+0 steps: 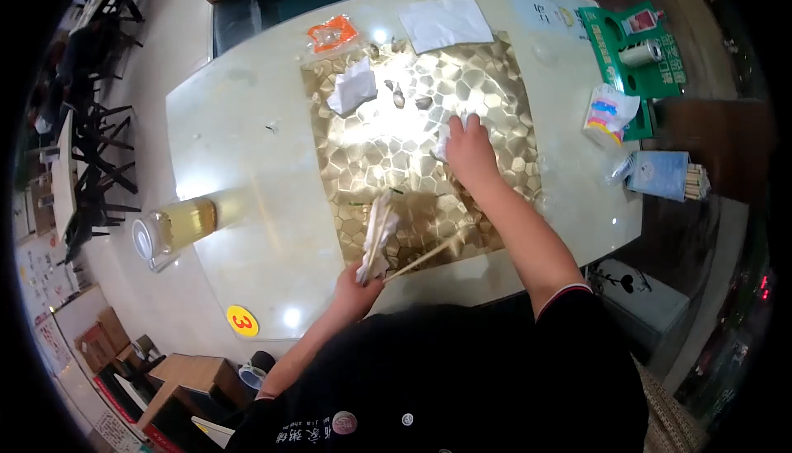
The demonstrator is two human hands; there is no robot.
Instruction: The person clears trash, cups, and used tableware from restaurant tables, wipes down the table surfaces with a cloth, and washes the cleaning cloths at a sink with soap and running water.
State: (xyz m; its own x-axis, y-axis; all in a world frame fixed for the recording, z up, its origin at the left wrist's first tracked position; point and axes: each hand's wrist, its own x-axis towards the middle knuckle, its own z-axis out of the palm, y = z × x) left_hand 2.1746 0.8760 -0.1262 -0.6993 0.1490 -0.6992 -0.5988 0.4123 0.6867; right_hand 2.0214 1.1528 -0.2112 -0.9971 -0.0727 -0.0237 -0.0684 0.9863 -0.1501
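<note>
At the near edge of the table point(256, 123), the left hand point(357, 292) was closed around pale chopsticks point(378, 237) and a crumpled white tissue point(388, 234). Most of the sticks pointed away from the body; 1 slanted off to the right, low over the gold hexagon-patterned mat point(355, 174). Green scraps point(396, 191) lay near the tips of the bundle. To the left, a yellow disc point(242, 321) marked "3" sat by the table edge; farther along, a clear pitcher point(175, 228) contained yellow liquid.

Farther out, the right hand point(472, 152) was on the mat, fingers bent over a white wad point(441, 146); gripped or merely pressed, could not tell. Well to its right: a light-blue box point(657, 175) of thin sticks and, beyond it, a white packet point(610, 113).

Past the right hand, small dark scraps point(398, 100) lay on the mat, with a folded tissue point(353, 87) just left of them. At upper right, a green carrier point(606, 40) had a can point(641, 53) on it. Near the far edge: an orange-and-clear wrapper point(332, 34) and a flat white napkin point(446, 24), the napkin overlapping the mat.
</note>
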